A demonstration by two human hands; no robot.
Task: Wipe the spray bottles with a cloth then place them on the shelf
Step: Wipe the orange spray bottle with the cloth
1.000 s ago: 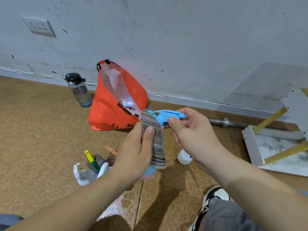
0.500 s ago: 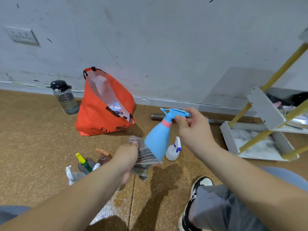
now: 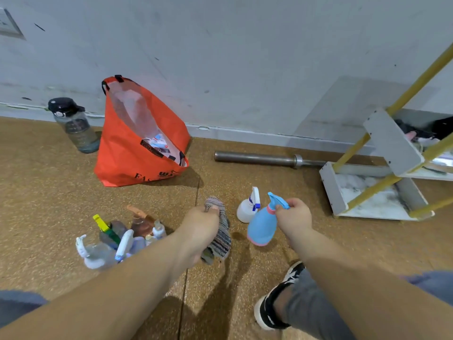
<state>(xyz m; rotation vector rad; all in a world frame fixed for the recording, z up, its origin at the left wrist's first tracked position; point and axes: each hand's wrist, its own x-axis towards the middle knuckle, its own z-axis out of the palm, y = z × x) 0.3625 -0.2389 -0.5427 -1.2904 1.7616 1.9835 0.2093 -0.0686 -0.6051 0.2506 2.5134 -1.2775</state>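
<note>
Blue spray bottle (image 3: 261, 224) hangs low by the floor in our right hand (image 3: 294, 217), fingers curled round its trigger head, just beside a white spray bottle (image 3: 246, 208) (shelf (image 3: 331, 185) further right); our left hand (image 3: 199, 224) clutches the striped cloth (image 3: 219, 238), clear of it.

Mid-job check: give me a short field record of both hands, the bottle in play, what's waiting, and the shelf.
left hand: grips striped grey cloth, clear of the bottle
right hand: holds light blue plastic spray bottle by its trigger head
bottle: upright, low over speckled brown floor; contact unclear
waiting: small white spray bottle beside it; cluster of mixed bottles further left
shelf: white tiered shelf with yellow posts, far right
</note>
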